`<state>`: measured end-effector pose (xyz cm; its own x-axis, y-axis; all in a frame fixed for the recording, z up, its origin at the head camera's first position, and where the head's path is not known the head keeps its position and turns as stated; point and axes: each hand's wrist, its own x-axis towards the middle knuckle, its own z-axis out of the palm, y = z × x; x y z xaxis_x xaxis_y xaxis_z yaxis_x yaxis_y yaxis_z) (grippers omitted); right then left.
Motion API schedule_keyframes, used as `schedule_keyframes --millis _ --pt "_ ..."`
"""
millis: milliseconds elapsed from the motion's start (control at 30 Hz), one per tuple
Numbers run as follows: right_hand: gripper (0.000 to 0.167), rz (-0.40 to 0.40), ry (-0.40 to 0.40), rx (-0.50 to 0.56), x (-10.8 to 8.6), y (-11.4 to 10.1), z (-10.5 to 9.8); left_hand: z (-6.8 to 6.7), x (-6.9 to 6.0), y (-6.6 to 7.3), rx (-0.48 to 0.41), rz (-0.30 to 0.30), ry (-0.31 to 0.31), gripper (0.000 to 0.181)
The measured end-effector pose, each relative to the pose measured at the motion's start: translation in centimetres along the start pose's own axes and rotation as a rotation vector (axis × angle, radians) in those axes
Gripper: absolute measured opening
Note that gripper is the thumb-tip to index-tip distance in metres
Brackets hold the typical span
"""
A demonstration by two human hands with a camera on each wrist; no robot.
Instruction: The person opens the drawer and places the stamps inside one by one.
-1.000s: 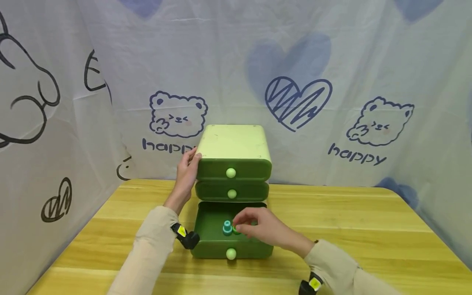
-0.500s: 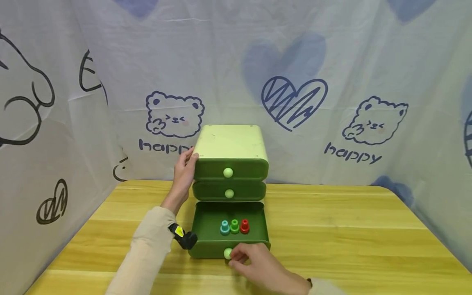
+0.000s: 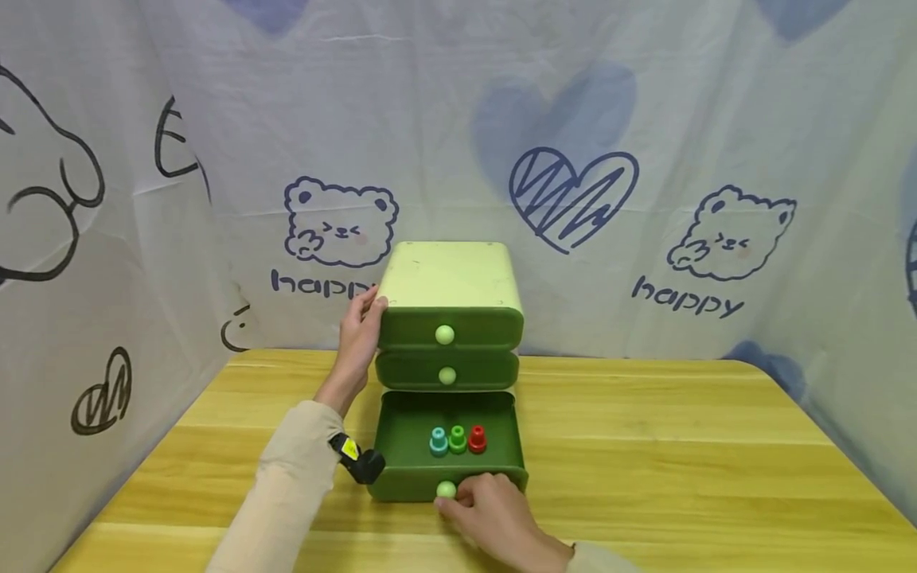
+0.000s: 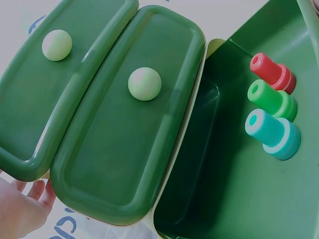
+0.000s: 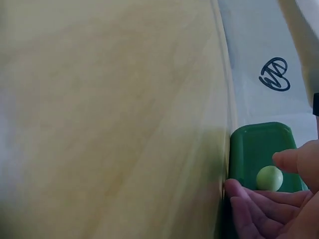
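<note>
A small desktop drawer cabinet (image 3: 450, 274) has a pale green top and dark green drawers. Its bottom drawer (image 3: 401, 414) is pulled out; the upper two are closed. Standing in that drawer in a row are a blue stepped peg (image 3: 438, 442), a green one (image 3: 458, 440) and a red one (image 3: 477, 440). My left hand (image 3: 358, 338) rests against the cabinet's left side, thumb at the top front corner. At the bottom drawer's round knob (image 5: 269, 178), my right hand (image 3: 493, 513) has its thumb and fingers on opposite sides, pinching it.
A wooden table (image 3: 680, 454) carries the cabinet. Behind it hangs a pale cloth (image 3: 444, 119) printed with bears and hearts, which continues down both sides. The upper drawers bear round knobs too, including the top knob (image 3: 445, 335).
My right hand has left the pegs inside the drawer and come down to the bottom knob, uncovering the green and red pegs. My left hand has stayed at the cabinet's side.
</note>
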<state>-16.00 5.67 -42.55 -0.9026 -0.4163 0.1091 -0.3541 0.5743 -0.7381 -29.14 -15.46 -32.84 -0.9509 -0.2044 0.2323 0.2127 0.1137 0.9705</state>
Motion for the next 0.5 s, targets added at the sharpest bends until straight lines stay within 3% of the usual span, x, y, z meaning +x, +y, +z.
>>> schedule_keyframes --millis 233,500 --pt "0.022 -0.008 0.056 0.038 0.5 -0.1 0.5 -0.2 -0.1 0.1 0.003 -0.007 0.005 0.052" --pt "0.022 -0.066 0.153 -0.009 1.9 0.0 0.0 -0.1 -0.1 0.1 -0.006 -0.007 0.002 0.052"
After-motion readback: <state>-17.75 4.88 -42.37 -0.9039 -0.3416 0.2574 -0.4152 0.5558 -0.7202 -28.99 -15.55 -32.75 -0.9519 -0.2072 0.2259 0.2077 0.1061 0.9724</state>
